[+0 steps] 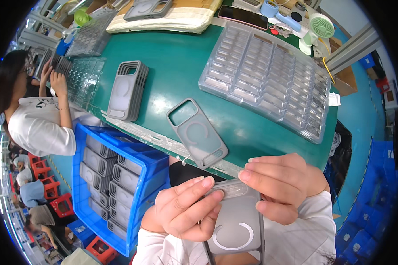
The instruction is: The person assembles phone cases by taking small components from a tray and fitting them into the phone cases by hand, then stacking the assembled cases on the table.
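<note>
Close to my body, a grey phone case with a translucent back and a pale ring is held between both hands. My left hand is closed on its left edge, near an oblong clear strip at the case's upper end. On the opposite corner, the fingers of my right hand are pinched at the rim. A similar loose phone case lies at an angle by the table's front edge, just beyond my hands. Further left stands a stack of grey phone cases.
A clear compartment tray with small parts covers the right of the green table. At lower left, a blue crate holds several cases. A dark phone and green fan sit far back. A co-worker is at left.
</note>
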Demonstrator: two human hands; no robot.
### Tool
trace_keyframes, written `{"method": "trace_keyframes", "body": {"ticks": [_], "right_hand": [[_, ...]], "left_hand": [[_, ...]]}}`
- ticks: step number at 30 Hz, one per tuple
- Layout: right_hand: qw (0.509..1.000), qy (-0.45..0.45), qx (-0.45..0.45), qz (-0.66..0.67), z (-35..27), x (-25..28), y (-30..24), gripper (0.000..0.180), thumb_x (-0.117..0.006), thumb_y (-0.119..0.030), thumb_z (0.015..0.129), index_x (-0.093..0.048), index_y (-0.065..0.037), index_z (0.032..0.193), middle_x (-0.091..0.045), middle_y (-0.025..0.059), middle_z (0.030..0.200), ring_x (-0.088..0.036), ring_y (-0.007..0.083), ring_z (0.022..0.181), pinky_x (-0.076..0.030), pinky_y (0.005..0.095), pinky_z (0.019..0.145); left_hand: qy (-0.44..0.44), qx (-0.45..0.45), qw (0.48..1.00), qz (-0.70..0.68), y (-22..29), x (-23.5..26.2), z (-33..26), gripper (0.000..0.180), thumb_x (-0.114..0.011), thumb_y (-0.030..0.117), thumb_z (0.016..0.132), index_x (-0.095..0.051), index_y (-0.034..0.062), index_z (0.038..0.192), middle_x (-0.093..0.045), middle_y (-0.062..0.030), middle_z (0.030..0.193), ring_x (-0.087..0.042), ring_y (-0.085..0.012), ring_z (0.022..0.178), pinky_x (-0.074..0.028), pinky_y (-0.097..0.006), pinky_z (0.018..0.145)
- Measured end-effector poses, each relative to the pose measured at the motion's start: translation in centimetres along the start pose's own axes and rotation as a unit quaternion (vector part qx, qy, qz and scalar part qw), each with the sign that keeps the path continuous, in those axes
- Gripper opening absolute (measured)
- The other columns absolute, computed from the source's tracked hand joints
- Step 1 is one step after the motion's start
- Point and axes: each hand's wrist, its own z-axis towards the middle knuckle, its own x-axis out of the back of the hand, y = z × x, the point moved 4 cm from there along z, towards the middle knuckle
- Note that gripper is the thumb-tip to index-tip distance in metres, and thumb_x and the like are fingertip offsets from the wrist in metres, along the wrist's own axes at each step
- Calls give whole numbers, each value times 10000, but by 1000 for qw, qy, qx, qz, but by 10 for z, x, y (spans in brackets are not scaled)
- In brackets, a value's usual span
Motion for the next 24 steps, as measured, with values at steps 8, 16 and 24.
{"method": "trace_keyframes", "body": {"ticks": [8, 16, 24], "right_hand": [[999, -28, -10, 31, 1, 3, 0, 169, -582, -59, 768, -459, -59, 885, -634, 217, 893, -655, 272, 714, -582, 302, 567], [999, -32, -9, 27, 2, 2, 0, 149, -589, -62, 762, -469, -57, 850, -638, 205, 881, -659, 266, 723, -586, 298, 576], [997, -75, -27, 21, 10, 6, 2, 79, -597, -49, 734, -561, -43, 804, -649, 162, 861, -647, 238, 750, -575, 285, 609]], "left_hand": [[-4, -6, 1000, 1, 0, 1, 2, 145, -650, 35, 688, -515, 83, 702, -647, -89, 902, -640, -298, 904, -587, -348, 725], [-4, -17, 1000, -2, -1, 1, 0, 148, -660, 57, 695, -517, 93, 701, -638, -72, 892, -639, -290, 906, -585, -348, 722], [-7, 12, 1000, -10, -1, 2, 1, 132, -663, 52, 675, -540, 94, 700, -639, -77, 865, -641, -275, 891, -585, -334, 713]]}}
